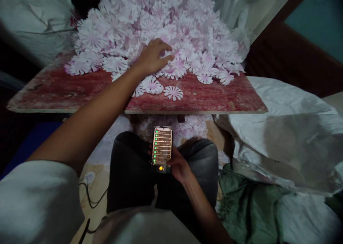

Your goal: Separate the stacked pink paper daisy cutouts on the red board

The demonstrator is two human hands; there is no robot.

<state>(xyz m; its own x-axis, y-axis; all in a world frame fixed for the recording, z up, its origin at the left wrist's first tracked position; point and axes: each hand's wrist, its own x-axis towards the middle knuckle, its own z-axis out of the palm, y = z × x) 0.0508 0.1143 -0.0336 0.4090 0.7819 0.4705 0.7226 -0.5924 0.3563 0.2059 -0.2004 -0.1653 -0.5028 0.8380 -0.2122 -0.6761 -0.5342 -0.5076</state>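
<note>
My left hand (pixel 155 56) rests on the near side of a big heap of white and pink artificial flowers (pixel 150 18), its thumb and fingers apart, holding nothing that I can make out. A few single flower pieces (pixel 173 93) lie on the red wooden table (pixel 225 97) just in front of it. Down over my lap, my right hand (pixel 180 165) is wrapped round a smartphone (pixel 162 147). The lit screen faces me and shows a list with green icons. Part of the right hand's fingers is hidden behind the phone.
More flowers (pixel 184 127) lie on the floor beneath the table. A large white sack (pixel 284 136) and dark green cloth (pixel 249 201) are at the right. Another white sack (pixel 40 18) stands at the back left. A black cable (pixel 89 197) runs across the floor at left.
</note>
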